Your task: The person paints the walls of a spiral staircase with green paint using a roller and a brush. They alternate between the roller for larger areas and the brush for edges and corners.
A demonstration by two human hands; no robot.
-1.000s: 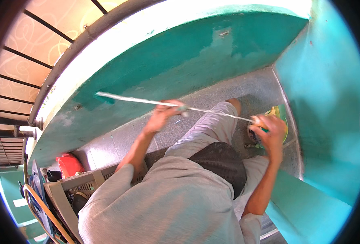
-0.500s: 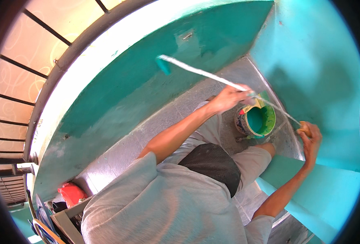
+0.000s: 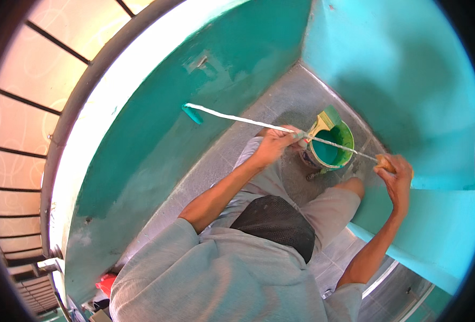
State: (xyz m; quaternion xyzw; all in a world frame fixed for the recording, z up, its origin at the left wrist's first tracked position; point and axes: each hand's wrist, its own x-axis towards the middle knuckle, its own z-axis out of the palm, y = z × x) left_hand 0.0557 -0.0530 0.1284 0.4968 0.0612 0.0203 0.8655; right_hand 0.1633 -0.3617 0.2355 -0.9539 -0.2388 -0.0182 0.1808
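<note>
both hands hold a long paint roller (image 3: 243,118), its head (image 3: 193,114) out at the green wall (image 3: 141,150).
the left hand's (image 3: 275,145) grip is closed round the rod (image 3: 331,144) partway along; the right hand's (image 3: 395,173) is clamped on the orange handle (image 3: 385,164) at the end, apparently spaced so the long rod stays steady. the roller head lies well beyond the left hand; whether it touches the wall is hard to tell. a paint bucket (image 3: 349,140) stands on the floor (image 3: 280,98), a brush (image 3: 323,123) at its rim, probably so drips fall in.
</note>
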